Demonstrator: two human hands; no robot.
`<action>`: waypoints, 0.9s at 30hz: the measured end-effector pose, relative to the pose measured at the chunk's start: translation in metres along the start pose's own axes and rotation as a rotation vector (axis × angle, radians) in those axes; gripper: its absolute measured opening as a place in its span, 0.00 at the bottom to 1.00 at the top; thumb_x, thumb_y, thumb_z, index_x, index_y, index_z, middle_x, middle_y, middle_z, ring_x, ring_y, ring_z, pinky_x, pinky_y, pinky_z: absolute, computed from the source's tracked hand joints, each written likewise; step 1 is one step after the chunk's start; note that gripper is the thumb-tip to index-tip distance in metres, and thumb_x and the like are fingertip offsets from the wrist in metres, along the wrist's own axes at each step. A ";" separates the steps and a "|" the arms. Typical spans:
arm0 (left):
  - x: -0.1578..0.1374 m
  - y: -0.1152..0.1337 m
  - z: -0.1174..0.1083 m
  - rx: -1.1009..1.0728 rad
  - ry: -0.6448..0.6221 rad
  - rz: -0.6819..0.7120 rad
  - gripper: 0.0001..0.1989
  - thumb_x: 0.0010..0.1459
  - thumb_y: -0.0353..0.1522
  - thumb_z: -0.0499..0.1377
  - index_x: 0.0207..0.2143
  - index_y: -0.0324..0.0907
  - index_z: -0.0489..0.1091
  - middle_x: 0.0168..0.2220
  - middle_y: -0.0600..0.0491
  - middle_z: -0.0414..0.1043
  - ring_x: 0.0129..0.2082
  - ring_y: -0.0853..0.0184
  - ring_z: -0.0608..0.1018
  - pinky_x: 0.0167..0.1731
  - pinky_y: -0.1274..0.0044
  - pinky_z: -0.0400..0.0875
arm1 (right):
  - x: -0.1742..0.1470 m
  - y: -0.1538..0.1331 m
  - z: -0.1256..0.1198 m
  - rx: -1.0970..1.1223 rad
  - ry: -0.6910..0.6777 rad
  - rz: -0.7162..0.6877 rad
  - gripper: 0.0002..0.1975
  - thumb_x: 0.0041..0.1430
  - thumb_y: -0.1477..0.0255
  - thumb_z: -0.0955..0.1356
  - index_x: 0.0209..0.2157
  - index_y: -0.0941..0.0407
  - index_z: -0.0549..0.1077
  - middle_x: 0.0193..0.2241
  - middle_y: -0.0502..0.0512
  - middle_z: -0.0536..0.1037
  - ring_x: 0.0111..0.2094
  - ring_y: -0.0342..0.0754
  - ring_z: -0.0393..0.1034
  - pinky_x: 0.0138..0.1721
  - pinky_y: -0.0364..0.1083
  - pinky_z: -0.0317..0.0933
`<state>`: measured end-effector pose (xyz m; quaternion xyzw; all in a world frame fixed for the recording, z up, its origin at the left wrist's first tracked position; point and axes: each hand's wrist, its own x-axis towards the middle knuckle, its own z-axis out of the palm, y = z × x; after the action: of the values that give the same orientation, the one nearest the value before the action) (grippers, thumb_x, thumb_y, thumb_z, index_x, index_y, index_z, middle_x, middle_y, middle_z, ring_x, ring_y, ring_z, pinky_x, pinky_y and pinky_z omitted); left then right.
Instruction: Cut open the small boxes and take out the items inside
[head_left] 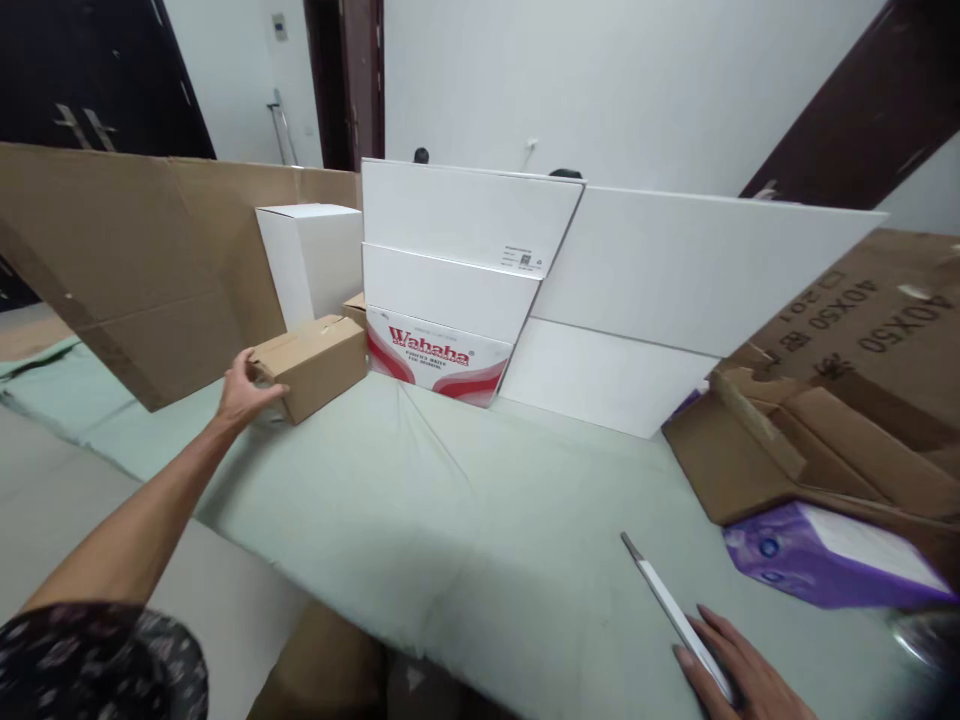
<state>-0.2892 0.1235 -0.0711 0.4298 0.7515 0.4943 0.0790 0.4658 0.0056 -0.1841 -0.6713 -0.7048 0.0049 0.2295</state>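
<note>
A small brown cardboard box (pixel 326 372) lies on the pale green cloth at the left. My left hand (pixel 247 392) grips its near end, with the thumb at the lower side and the fingers at the upper edge. Toward the lower right is a slim white utility knife (pixel 675 610), its grey blade end pointing up and left. My right hand (pixel 739 670) has its thumb and fingers on either side of the handle, and part of the palm runs out of the frame. The knife is low over the cloth; whether it touches is hard to tell.
White panels (pixel 637 270) stand along the back, beside a red-and-white Wahaha carton side (pixel 442 362). A tall white box (pixel 322 260) and a big cardboard sheet (pixel 150 260) stand at the left. On the right are open cardboard cartons (pixel 735 460) and a purple pack (pixel 817 560).
</note>
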 end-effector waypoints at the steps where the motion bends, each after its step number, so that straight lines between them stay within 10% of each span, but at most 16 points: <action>1: -0.012 -0.007 -0.015 -0.008 -0.034 0.018 0.51 0.40 0.39 0.71 0.67 0.41 0.57 0.59 0.43 0.68 0.60 0.45 0.72 0.60 0.54 0.69 | -0.001 -0.002 0.000 -0.008 -0.006 -0.003 0.30 0.59 0.49 0.62 0.46 0.56 0.82 0.55 0.65 0.80 0.55 0.67 0.76 0.57 0.65 0.69; 8: -0.108 -0.012 -0.075 -0.040 -0.462 0.026 0.55 0.41 0.46 0.74 0.69 0.58 0.53 0.64 0.50 0.66 0.56 0.46 0.77 0.55 0.51 0.75 | -0.008 -0.012 0.008 -0.037 0.042 0.050 0.29 0.60 0.48 0.62 0.47 0.53 0.81 0.57 0.62 0.79 0.59 0.64 0.73 0.59 0.63 0.65; 18: -0.185 0.097 0.083 -0.386 -1.015 0.474 0.56 0.51 0.41 0.68 0.75 0.44 0.43 0.76 0.37 0.42 0.74 0.41 0.53 0.69 0.50 0.53 | -0.010 -0.025 0.003 -0.019 0.006 0.082 0.28 0.61 0.49 0.62 0.48 0.54 0.79 0.58 0.64 0.78 0.60 0.63 0.71 0.60 0.62 0.63; 27: -0.187 0.128 0.114 -0.565 -1.001 0.384 0.60 0.48 0.53 0.70 0.75 0.43 0.46 0.75 0.39 0.44 0.74 0.41 0.52 0.72 0.54 0.47 | 0.005 -0.042 0.005 0.035 0.006 0.162 0.29 0.59 0.48 0.62 0.47 0.54 0.80 0.58 0.64 0.78 0.59 0.64 0.70 0.59 0.63 0.61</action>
<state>-0.0392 0.0836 -0.0817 0.7005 0.3714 0.4179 0.4435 0.4245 0.0073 -0.1737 -0.7218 -0.6475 0.0340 0.2422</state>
